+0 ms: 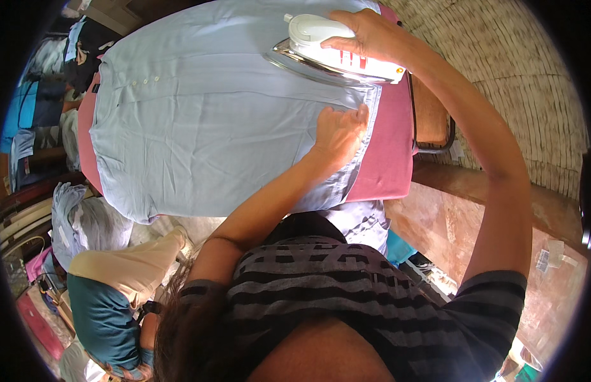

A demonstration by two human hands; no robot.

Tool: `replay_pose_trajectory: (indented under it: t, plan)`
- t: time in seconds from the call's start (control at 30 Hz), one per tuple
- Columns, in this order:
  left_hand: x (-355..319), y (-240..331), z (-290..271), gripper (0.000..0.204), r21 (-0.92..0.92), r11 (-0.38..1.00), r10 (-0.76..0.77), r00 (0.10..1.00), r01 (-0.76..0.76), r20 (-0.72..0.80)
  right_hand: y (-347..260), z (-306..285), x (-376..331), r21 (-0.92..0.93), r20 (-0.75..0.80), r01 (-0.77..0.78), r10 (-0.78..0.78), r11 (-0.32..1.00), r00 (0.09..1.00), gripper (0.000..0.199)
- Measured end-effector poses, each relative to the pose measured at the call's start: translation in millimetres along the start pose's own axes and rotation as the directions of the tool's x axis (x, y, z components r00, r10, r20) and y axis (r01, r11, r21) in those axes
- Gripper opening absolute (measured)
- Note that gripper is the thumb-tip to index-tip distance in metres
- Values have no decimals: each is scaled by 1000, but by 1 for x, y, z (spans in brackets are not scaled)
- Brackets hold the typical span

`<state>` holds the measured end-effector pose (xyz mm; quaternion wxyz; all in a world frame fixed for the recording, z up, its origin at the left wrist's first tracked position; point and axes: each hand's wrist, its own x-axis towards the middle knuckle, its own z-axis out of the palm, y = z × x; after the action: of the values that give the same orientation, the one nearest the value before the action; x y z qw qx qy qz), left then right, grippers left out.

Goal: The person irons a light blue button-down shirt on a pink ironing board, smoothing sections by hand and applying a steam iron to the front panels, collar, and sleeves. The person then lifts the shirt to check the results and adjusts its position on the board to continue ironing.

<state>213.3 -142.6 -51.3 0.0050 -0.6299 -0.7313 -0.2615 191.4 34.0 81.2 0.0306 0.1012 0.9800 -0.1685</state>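
Note:
A light blue shirt (200, 140) with a short row of buttons lies spread over a pink-covered ironing board (387, 149). My right hand (372, 39) is wrapped round the handle of a white iron (317, 32) with a shiny metal base. The iron rests on the shirt near its hem, at the far right of the board, its tip toward the left. Just nearer to me, my left hand (342, 135) has its fingers curled at the shirt's hem, gripping the cloth. Part of the fabric under the iron is hidden.
A person (107, 312) in a dark green top and beige trousers sits at lower left. Bundled clothes (91, 226) lie beside the board's left end, with more garments behind. A wooden ledge (461, 184) and woven mat wall (518, 83) stand on the right.

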Motion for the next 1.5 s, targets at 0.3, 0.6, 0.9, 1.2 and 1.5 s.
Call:
replay_pose_trajectory:
  t: [0.3, 0.6, 0.9, 1.2, 1.5]
  plan:
    - [4, -7, 2, 18, -107, 994, 28, 997, -36, -74, 28, -5, -31, 74, 32, -71, 69, 995, 997, 51]
    - [4, -4, 2, 13, -124, 992, 11, 987, -31, -161, 25, -6, -37, -50, -39, -86, 85, 995, 996, 51]
    - [-4, -3, 3, 12, -73, 995, 50, 989, -61, -139, 10, 15, -60, -69, -246, -155, 134, 985, 960, 58]
    - [-32, -10, -13, 18, -132, 990, 44, 993, -58, -110, -4, 30, -85, -170, -415, -202, 115, 965, 903, 57]
    - [-20, -95, -50, 15, -25, 996, 77, 953, -88, -293, -8, 31, -85, -127, -487, -235, 146, 964, 861, 52]
